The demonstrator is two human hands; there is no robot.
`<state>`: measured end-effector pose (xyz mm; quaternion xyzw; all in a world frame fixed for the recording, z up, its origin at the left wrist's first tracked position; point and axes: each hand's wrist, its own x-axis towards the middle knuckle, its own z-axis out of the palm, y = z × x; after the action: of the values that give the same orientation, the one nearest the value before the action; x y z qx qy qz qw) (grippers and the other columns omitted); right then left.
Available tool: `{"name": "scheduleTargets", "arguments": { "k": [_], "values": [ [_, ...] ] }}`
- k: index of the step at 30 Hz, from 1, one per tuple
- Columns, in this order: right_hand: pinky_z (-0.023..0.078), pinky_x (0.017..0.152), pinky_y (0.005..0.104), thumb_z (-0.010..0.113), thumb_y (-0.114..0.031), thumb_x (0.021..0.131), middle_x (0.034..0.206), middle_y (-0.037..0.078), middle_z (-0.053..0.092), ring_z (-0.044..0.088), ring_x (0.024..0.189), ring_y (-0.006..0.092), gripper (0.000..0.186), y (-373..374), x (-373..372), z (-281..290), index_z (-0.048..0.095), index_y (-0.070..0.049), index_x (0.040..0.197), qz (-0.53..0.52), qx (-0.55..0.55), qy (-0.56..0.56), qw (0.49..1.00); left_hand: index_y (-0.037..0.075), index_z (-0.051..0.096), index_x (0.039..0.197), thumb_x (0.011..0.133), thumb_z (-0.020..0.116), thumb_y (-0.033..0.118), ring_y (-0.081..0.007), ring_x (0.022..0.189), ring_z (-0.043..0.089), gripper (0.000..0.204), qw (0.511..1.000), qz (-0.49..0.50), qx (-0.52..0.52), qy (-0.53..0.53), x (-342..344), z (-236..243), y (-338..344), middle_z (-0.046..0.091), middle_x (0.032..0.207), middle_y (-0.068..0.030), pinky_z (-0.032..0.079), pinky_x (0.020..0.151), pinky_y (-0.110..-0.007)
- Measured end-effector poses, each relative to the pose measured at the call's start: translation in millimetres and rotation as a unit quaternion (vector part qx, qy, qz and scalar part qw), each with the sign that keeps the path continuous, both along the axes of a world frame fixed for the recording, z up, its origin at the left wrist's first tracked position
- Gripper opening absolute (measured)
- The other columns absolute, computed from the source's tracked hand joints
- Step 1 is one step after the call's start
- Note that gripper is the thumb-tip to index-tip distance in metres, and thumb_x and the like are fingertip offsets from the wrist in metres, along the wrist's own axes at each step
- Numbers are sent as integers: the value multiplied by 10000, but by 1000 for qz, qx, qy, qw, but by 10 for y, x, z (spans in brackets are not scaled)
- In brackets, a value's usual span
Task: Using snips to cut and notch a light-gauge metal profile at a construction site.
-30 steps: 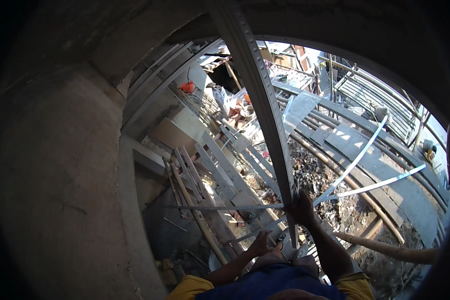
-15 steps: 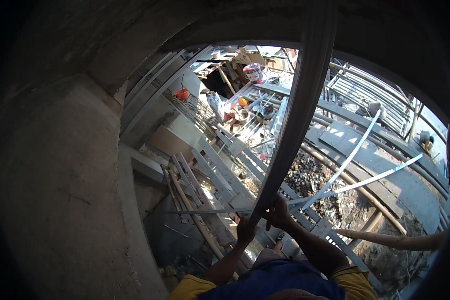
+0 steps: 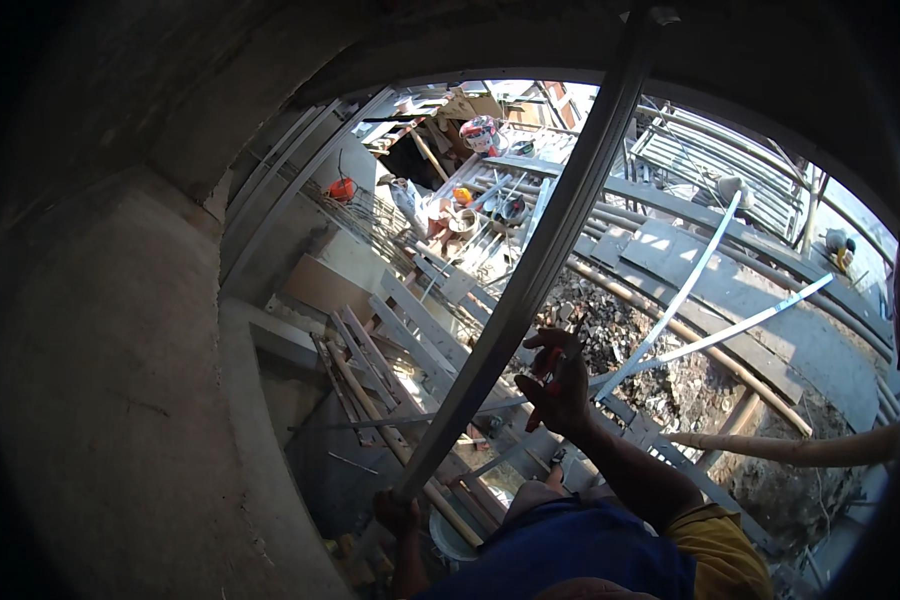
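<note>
Across the middle of my head view, a long metal channel [image 3: 530, 300] slants from the dark overhead edge down toward the lower left. My left hand [image 3: 398, 510] is wrapped around it near the lower end. My right hand [image 3: 560, 390] sits just beside the channel, fingers parted and bent, not around it; a hint of red and a thin dark tip show there, and I cannot tell whether it pinches anything.

I judge the handling to be partway: lifting and gripping look done, letting go is not. I see no fastening, and whether the upper end is fixed or merely leans, I cannot tell. Two pale strips [image 3: 688, 285] spread out to the right of my right hand, over rubble [image 3: 595, 315] and planks [image 3: 710, 290].

As for containers, an orange-red bucket [image 3: 342, 189] lies up to the left, its inside too small for me to read. Farther right, a pale bucket [image 3: 462, 230] seems to hold something greyish. Near my left forearm I make out a pale round basin [image 3: 452, 538], partly covered, contents unclear to me.
</note>
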<state>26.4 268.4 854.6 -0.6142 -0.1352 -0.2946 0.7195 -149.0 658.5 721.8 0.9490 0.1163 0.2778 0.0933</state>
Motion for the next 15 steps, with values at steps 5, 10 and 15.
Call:
{"name": "scheduleTargets", "arguments": {
  "k": [5,10,15],
  "values": [
    [473,663,323,816,-81,701,1114,95,595,553,755,174,643,129,-57,61,451,-35,1228,50,-11,7,999,36,560,874,698,632,425,-427,800,555,433,990,57,114,-63,-392,303,247,548,829,-185,450,702,-512],
    [487,674,334,805,-75,712,1120,95,577,550,752,188,706,247,44,143,429,-71,1310,97,-16,30,995,42,572,918,736,547,580,-387,849,581,569,971,128,178,-93,-632,644,297,578,916,-162,452,710,-488],
    [491,601,355,781,-75,735,1084,136,582,569,629,185,781,275,122,268,369,-84,1398,138,-44,54,988,46,585,901,762,561,601,-357,838,592,573,960,140,212,-115,-768,953,161,585,906,-136,453,694,-471]
  ]
}}
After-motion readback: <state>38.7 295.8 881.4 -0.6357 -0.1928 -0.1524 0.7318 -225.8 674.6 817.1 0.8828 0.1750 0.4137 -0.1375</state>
